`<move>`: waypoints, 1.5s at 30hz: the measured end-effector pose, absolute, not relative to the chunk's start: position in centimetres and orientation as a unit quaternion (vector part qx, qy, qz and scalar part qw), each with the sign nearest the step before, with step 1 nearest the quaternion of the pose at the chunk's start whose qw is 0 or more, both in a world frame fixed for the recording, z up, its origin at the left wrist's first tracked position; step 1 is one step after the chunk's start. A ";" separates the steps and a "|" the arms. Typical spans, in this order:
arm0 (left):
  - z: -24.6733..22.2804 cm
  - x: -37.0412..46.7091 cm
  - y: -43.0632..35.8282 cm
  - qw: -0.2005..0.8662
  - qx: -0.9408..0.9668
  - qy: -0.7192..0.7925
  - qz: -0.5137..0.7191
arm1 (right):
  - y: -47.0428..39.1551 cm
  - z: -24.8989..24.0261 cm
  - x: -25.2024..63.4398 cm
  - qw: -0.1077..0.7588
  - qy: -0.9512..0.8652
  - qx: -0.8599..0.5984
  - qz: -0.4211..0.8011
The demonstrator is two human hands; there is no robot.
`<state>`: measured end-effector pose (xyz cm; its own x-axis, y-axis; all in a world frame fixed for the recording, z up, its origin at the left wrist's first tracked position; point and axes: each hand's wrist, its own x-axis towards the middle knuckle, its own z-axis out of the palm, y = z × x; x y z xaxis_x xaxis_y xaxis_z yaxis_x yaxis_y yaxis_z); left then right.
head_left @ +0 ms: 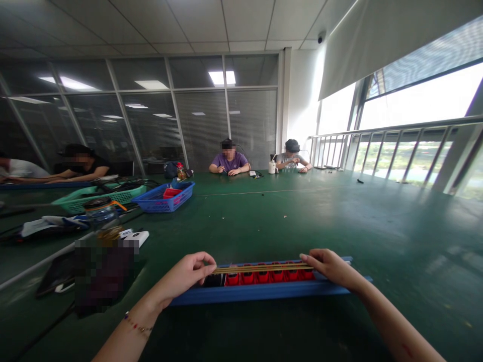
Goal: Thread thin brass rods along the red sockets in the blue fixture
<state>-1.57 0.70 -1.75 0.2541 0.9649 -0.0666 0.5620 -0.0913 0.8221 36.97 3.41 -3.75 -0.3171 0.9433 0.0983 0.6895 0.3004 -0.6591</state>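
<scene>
Over red bins (263, 277), left hand (186, 274) pinches rods (260, 269) (tan, perhaps 3); right hand (332, 266) too.

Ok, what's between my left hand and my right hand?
In the head view, thin tan sticks run between your left hand and right hand, over red bins in a blue tray, with something black beside the left hand.

The table (298, 229) looks smooth and semi-glossy to me, red bins (263, 278) shiny plastic, thin sticks (260, 269) kinda wood-looking.
</scene>
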 end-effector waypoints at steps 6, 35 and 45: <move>-1.8 -1.7 0.7 0.373 0.700 0.543 0.275 | 3.6 -3.9 37.1 0.259 -0.763 -0.532 0.259; -1.7 -1.8 0.9 0.360 0.702 0.547 0.278 | 3.1 -3.2 37.3 0.213 -0.765 -0.564 0.226; -1.5 -1.5 0.8 0.365 0.697 0.552 0.277 | 3.2 -2.7 38.2 0.334 -0.714 -0.550 0.276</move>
